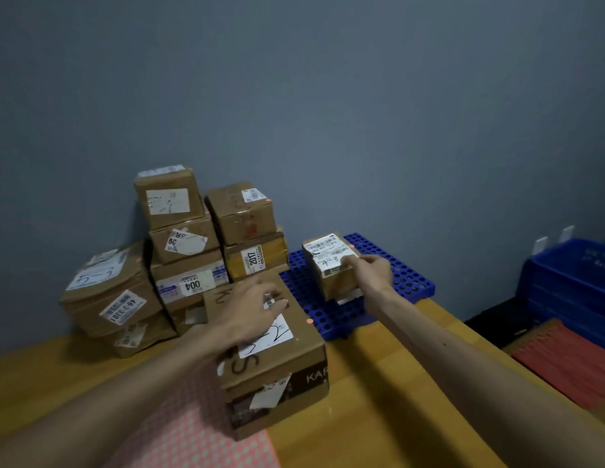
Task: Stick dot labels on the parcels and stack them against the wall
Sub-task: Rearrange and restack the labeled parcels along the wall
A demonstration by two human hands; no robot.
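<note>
L hand is laid flat, fingers spread, on big box, brown cardboard, on wooden surface. On blue perforated plastic pallet, small box is touched at label by R hand; grip can't be told. Box stack is set against wall.

Count log, head view.

Parcels you can make out: ten.
- Eight in the stack against the wall; the lowest ones are partly hidden.
- One near parcel on the tabletop.
- One lone parcel on the pallet.

Orange dots plainly showing: three.
- stack dot
- near dot
- lone dot

Other items:
- Blue grid pallet: one.
- Pink dot sheet: one.
- Blue crates: nested, number unreadable.
- White wall hooks: two.

Your grips in frame: two, left grip and right grip.
</note>
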